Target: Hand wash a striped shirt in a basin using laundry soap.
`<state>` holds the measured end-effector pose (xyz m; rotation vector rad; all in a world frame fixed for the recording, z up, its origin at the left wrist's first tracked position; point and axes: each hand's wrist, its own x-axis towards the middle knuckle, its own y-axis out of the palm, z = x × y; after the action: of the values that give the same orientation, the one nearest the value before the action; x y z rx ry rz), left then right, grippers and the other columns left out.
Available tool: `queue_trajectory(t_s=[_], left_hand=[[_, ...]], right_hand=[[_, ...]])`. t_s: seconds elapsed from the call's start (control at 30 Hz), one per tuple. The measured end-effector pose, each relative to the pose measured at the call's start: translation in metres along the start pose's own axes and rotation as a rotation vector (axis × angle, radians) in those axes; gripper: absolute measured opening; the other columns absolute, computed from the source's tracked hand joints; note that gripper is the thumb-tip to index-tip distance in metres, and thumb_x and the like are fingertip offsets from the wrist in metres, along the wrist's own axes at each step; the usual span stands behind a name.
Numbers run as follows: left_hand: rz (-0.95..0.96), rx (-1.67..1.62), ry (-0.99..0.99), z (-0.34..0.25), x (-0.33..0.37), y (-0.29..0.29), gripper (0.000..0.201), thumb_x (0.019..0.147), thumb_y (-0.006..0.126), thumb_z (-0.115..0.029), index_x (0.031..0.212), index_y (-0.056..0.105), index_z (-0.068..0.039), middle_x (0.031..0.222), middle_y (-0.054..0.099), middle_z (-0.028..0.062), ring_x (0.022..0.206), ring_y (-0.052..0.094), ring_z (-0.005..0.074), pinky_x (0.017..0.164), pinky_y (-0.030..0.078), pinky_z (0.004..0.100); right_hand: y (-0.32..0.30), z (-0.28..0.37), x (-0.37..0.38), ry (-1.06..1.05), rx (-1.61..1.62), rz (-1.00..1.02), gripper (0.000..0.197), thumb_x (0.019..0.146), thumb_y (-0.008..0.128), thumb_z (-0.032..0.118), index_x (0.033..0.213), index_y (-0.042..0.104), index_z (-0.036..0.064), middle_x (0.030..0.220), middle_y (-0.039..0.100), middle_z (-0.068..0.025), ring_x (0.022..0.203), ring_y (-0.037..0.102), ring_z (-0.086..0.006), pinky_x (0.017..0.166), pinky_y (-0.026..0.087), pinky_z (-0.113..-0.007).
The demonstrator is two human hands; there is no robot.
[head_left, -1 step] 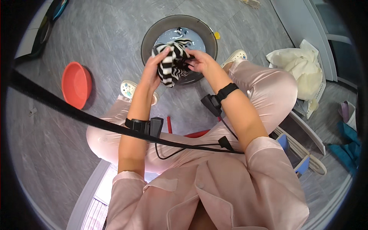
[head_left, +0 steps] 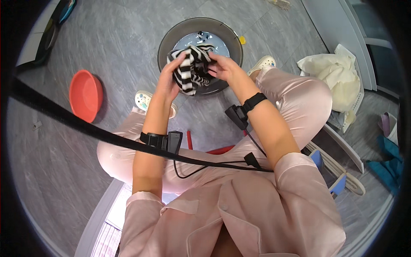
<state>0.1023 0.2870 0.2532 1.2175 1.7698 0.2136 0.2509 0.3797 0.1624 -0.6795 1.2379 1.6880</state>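
Note:
A bunched black-and-white striped cloth (head_left: 188,73) hangs over the near side of a grey basin (head_left: 171,36) with bluish water (head_left: 218,43) in it. My left hand (head_left: 170,77) grips the cloth's left side, the thumb lying on top. On the other side my right hand (head_left: 222,67) has its fingers curled at the cloth's edge, closed on it. Folds hide some of the fingertips. A small dark bit (head_left: 200,34) shows in the water beyond the cloth.
A red basin (head_left: 85,96) stands on the grey floor at left. My clog-clad feet flank the grey basin. Pale crumpled fabric (head_left: 334,77) lies at right, near a folded frame (head_left: 338,171) with blue parts. A black strap (head_left: 85,126) crosses in front.
The cloth has shifted slightly, its lower edge a little higher and its left edge further left. Both hands keep hold of it and have hardly moved.

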Motion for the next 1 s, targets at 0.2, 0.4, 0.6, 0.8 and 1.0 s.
queue_trajectory(t_s=[0.2, 0.4, 0.6, 0.8, 1.0], left_hand=[[0.0, -0.563, -0.013, -0.01, 0.021, -0.027, 0.018, 0.083, 0.056, -0.023, 0.079, 0.058, -0.005, 0.072, 0.061, 0.0045, 0.066, 0.059, 0.0171, 0.062, 0.05, 0.0282], [-0.032, -0.647, 0.049, -0.014, 0.021, -0.013, 0.014, 0.082, 0.054, -0.018, 0.08, 0.058, -0.005, 0.076, 0.062, 0.0076, 0.076, 0.059, 0.0234, 0.078, 0.046, 0.0365], [0.227, -0.805, -0.037, -0.01, 0.009, 0.015, 0.014, 0.081, 0.054, -0.015, 0.083, 0.055, -0.002, 0.084, 0.058, 0.0092, 0.086, 0.054, 0.0231, 0.086, 0.041, 0.0367], [0.163, -0.799, 0.103, -0.01, 0.025, -0.011, 0.02, 0.076, 0.048, -0.01, 0.09, 0.053, 0.003, 0.09, 0.056, 0.0107, 0.089, 0.053, 0.0225, 0.085, 0.042, 0.0326], [-0.25, -0.73, -0.127, 0.006, 0.03, -0.017, 0.038, 0.076, 0.047, -0.022, 0.107, 0.048, 0.0, 0.107, 0.048, 0.0159, 0.111, 0.042, 0.0309, 0.096, 0.032, 0.0563]], right_hand=[[0.016, -0.014, -0.022, -0.177, -0.355, 0.091, 0.072, 0.083, 0.042, 0.062, 0.135, 0.03, 0.0145, 0.137, 0.034, -0.0067, 0.13, 0.022, -0.0231, 0.105, 0.008, -0.045], [0.031, -0.054, -0.017, -0.102, -0.366, 0.088, 0.093, 0.073, 0.034, 0.077, 0.142, 0.011, 0.0187, 0.149, 0.001, -0.0047, 0.136, -0.004, -0.0259, 0.103, -0.003, -0.055], [0.008, -0.066, 0.029, -0.122, 0.063, -0.055, 0.092, 0.072, 0.025, 0.081, 0.14, 0.021, 0.018, 0.146, 0.018, -0.0051, 0.134, 0.015, -0.025, 0.104, 0.009, -0.054], [0.01, -0.06, 0.026, -0.088, 0.488, 0.267, 0.081, 0.077, 0.026, 0.075, 0.126, 0.045, 0.0123, 0.126, 0.049, -0.0066, 0.115, 0.044, -0.0231, 0.098, 0.032, -0.042], [0.017, -0.028, 0.015, -0.311, 0.475, 0.217, 0.037, 0.085, 0.056, 0.042, 0.105, 0.052, 0.012, 0.099, 0.059, 0.0007, 0.093, 0.054, -0.0149, 0.071, 0.045, -0.031]])
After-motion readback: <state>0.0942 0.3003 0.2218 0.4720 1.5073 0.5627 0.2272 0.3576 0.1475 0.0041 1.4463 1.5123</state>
